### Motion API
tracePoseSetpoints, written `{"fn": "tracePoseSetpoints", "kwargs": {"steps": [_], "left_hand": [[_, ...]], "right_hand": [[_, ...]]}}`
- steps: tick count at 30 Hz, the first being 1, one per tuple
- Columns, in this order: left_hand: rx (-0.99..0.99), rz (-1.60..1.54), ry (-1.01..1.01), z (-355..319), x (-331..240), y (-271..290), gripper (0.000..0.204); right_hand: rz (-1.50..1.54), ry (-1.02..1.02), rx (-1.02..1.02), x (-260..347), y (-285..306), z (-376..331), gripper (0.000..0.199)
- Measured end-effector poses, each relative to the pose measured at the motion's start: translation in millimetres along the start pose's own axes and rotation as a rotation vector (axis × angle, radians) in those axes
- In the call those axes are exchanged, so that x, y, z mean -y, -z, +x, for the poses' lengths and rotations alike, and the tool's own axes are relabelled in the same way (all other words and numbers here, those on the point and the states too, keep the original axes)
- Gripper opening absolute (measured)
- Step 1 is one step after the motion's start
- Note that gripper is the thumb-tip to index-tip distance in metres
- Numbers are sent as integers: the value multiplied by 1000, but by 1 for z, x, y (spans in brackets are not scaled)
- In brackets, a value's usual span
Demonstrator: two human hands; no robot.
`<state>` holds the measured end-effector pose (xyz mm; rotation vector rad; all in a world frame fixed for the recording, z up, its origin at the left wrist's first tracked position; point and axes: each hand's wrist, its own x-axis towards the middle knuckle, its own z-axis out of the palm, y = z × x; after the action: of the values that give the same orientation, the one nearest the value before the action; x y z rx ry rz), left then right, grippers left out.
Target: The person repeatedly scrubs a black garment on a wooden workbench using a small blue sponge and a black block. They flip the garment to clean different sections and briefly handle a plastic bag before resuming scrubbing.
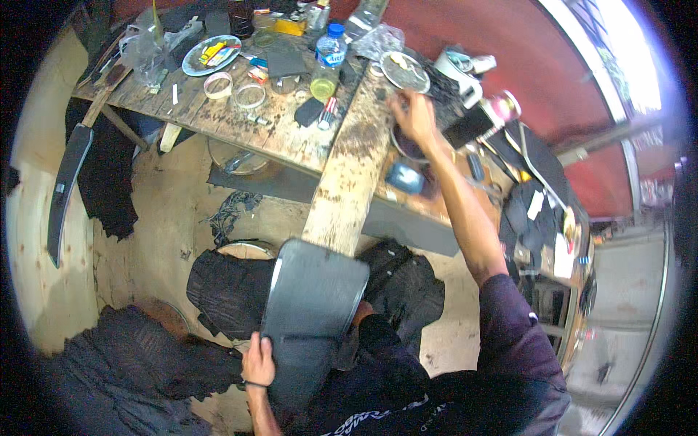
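Two hands apart: left hand (pixel 258 361) against panel (pixel 309 301), apparently steadying it over plank (pixel 342 192); right hand (pixel 414 116) near plate (pixel 405 71); grips unclear.

The black seat (pixel 313 305) looks smooth and a bit shiny, like plastic or leather. The wooden plank (pixel 338 207) is rough and blotchy, and so is the tabletop (pixel 280 142). The bottle (pixel 331 54) is clear, shiny plastic. The black cloth (pixel 145 352) looks dull and wrinkly.

Here's the stained wooden workbench (pixel 287 142), a blue-capped bottle (pixel 331 56) standing on it! Just left of the bottle, a dark square piece (pixel 288 62); farther left, a pale ring (pixel 217 95) and a light-blue plate (pixel 195 70); on the bottle's near side, a small black object (pixel 309 112).
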<state>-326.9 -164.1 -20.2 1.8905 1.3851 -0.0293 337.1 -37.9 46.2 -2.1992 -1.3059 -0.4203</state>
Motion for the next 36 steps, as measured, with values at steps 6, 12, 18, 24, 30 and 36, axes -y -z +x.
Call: {"fn": "tracePoseSetpoints", "kwargs": {"steps": [6,12,18,24,30,36], "left_hand": [[-88,-70,102,13,-16,-10,53],[-182,135,188,21,-28,-19,55],[-194,31,137,20,-28,-19,48],[-127,-54,188,21,-13,-20,49],[-60,0,224,18,10,-16,53],[-84,-165,218,21,24,-18,59]], "right_hand": [[-179,-66,257,-65,-121,167,46],[62,-345,162,-85,-167,191,55],[67,-203,-15,-98,-203,189,52],[174,-237,33,-78,-186,204,47],[394,-232,-91,-51,-132,192,42],[380,28,-777,-17,-28,171,35]]}}
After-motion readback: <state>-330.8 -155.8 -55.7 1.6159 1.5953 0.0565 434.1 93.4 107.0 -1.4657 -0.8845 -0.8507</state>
